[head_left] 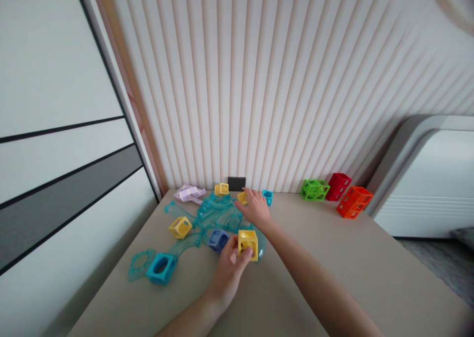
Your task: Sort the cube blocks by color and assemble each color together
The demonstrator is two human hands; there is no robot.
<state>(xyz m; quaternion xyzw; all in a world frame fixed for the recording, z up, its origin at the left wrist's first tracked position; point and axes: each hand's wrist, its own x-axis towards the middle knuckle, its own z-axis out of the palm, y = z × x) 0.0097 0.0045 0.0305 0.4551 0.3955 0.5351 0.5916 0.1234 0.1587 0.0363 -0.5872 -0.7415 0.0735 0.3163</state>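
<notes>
My left hand (230,264) has its grip clamped on a yellow cube (248,243), thumb and fingers pinching its near side. The cube sits at the near end of a clear teal curved track (222,216) that sprawls over the left part of the table (333,273). Just to the left of the yellow cube, touching my fingertips or nearly so, lies a dark blue cube (217,239).

My right hand (256,209) reaches farther out, flat and with the fingers spread apart, palm down over the far side of the track. Its grip is loose and holds nothing that I can see. Beside its fingertips is a small yellow block (242,197), partly hidden by the hand, and just to the right of it a small blue cube (267,197).

Another yellow cube (221,189) stands on the track close to the ribbed wall (259,80), next to a dark box (236,183) set against that wall. A tilted yellow frame cube (180,227) rests on the left arm of the track, and a bright blue cube (161,268) sits at the near left end beside a flat teal ring piece (138,266). Pale purple pieces (189,193) lie at the far left corner.

Well apart, at the far right of the table, stand a green frame cube (314,189), a red one (338,186) and an orange one (354,202).
</notes>
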